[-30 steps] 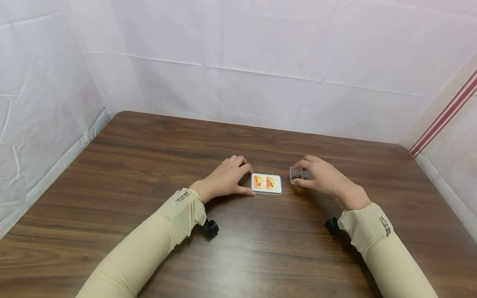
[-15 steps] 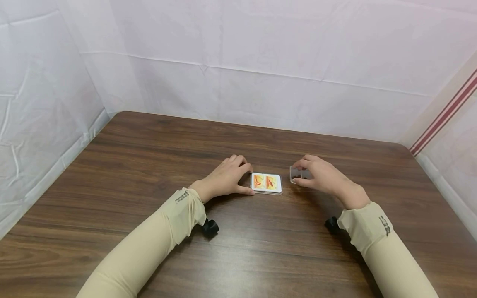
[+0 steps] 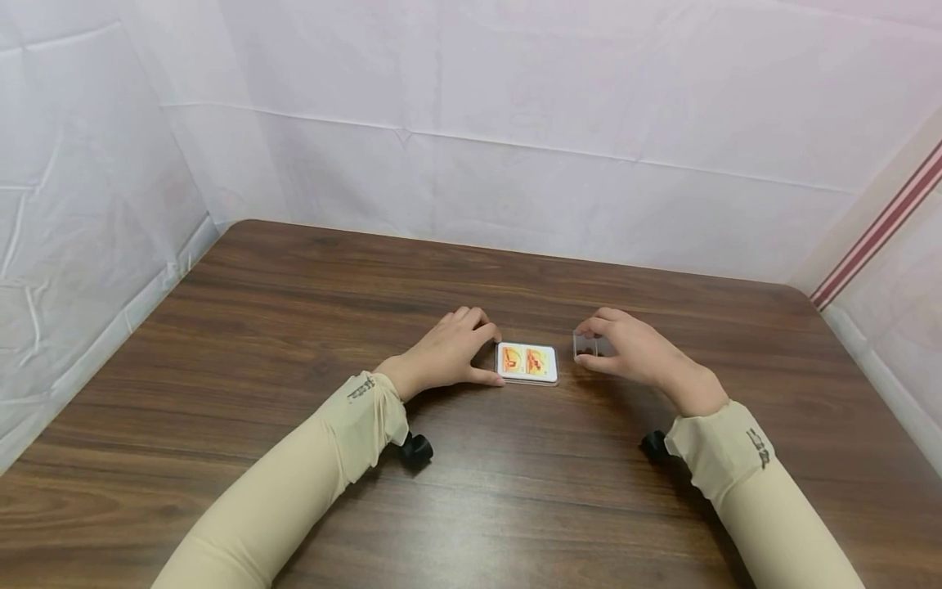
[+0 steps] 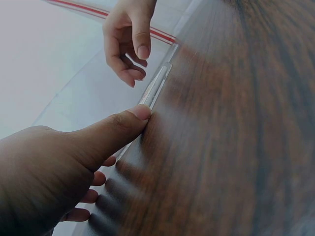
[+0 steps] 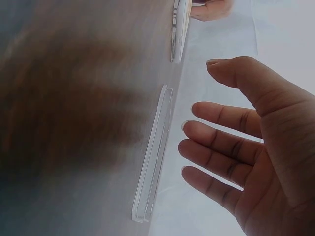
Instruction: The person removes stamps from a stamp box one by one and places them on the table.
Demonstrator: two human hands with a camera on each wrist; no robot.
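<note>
Both your hands low on table (image 3: 294, 294) | left hand (image 3: 445, 353) curled, thumb touching card box (image 3: 526, 362) | right hand (image 3: 633, 350) fingers spread loose over clear lid (image 3: 585, 345), not gripping

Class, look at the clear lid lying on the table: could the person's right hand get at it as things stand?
Probably yes. The right hand hovers open just beside the clear lid, fingers apart from it, with nothing between them; the card deck lies off to the side.

Dark wood-grain table (image 3: 294, 311) boxed in by creased white sheeting (image 3: 515, 98), red-striped edge (image 3: 876, 233) at right.
</note>
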